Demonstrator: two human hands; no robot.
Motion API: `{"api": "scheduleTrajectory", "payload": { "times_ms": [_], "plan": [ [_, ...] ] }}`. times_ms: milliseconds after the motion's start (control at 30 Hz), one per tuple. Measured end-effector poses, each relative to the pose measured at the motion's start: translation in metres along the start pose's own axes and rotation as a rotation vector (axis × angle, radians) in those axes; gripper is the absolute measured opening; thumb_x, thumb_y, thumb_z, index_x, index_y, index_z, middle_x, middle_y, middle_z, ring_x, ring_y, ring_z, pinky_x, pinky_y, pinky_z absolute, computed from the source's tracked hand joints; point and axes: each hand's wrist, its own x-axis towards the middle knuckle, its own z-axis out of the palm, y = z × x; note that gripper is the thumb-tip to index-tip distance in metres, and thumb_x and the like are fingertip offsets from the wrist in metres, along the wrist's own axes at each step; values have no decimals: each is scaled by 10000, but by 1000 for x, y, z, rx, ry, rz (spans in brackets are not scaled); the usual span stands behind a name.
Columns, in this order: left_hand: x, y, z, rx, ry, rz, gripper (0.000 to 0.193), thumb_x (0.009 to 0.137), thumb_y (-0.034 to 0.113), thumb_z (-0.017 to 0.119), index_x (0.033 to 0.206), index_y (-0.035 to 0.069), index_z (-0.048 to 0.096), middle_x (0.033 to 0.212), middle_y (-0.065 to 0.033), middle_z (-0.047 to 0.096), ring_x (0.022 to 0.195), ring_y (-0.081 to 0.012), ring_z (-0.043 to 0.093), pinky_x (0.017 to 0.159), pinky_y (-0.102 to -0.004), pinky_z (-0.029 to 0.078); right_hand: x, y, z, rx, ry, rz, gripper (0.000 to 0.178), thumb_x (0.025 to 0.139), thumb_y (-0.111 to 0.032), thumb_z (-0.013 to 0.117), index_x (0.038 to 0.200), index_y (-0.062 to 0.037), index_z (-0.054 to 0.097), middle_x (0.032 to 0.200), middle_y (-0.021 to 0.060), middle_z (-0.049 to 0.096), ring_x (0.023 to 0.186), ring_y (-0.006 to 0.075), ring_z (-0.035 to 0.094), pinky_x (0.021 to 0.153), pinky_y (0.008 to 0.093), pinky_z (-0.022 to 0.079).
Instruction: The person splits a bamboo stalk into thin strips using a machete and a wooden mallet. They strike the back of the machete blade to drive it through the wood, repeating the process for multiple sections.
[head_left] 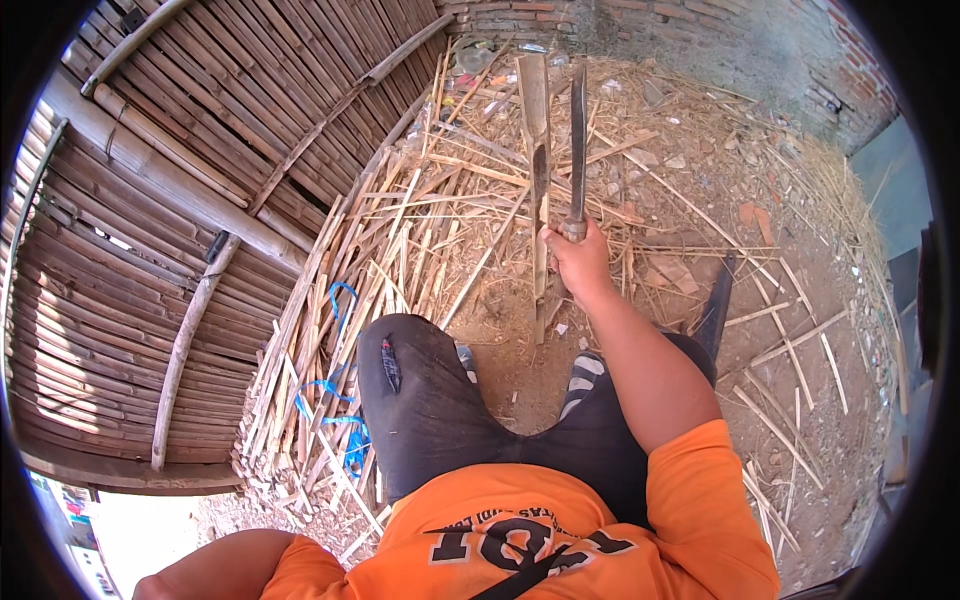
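My right hand point(583, 262) is closed around the handle of a machete point(578, 150), whose long dark blade points away from me. Just left of the blade is a split length of bamboo point(534, 100), hollow side showing, running from the far litter back toward my feet. My right thumb is right beside the bamboo; whether it touches is hard to tell. Of my left arm point(215, 565) only a part shows at the lower left, bent back toward me, and the left hand is outside the picture.
Split bamboo strips point(400, 230) lie heaped at left, with blue plastic strapping point(355, 445) among them. A slatted bamboo wall point(130, 280) rises at left, a brick wall point(640, 25) at the far side. More strips point(785, 345) lie scattered at right near a dark flat piece point(714, 305).
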Motion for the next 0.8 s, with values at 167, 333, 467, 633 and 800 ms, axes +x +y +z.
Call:
{"api": "scheduleTrajectory", "payload": {
  "times_ms": [167, 333, 467, 633, 800],
  "plan": [
    [-15, -4, -4, -18, -40, -61, 732, 829, 727, 627, 1221, 109, 605, 1340, -140, 482, 1039, -270, 543, 812, -398, 447, -2, 5, 3, -27, 7, -8, 378, 878, -108, 763, 1165, -1, 541, 850, 32, 631, 608, 109, 566, 511, 279, 480],
    [-26, -10, -10, -21, -24, -91, 719, 837, 699, 642, 1219, 91, 597, 1319, -144, 485, 1015, -261, 555, 806, -389, 458, -5, 11, 11, -5, -3, -44, 308, 885, -96, 764, 1071, -29, 528, 827, 28, 600, 551, 102, 541, 495, 273, 457],
    [-33, -11, -18, -23, -6, -109, 710, 844, 677, 654, 1217, 77, 590, 1302, -147, 488, 996, -253, 565, 802, -382, 468, -16, 10, 14, -81, -41, -115, 296, 877, -103, 770, 1054, -23, 546, 818, 25, 617, 555, 97, 549, 497, 263, 469],
    [-40, -13, -27, -8, 12, -148, 699, 852, 649, 669, 1216, 59, 581, 1281, -151, 491, 971, -244, 577, 796, -373, 479, -24, 17, 24, -120, -85, -141, 287, 878, -120, 765, 1064, -14, 575, 837, 30, 644, 622, 111, 583, 564, 273, 486],
    [-69, -24, -16, -21, -13, -290, 689, 861, 622, 684, 1214, 41, 573, 1260, -155, 495, 947, -234, 589, 791, -365, 491, -33, 20, 43, -259, -69, -215, 325, 863, -154, 774, 1095, 3, 611, 913, 67, 704, 810, 177, 665, 775, 335, 517]
  ]
}}
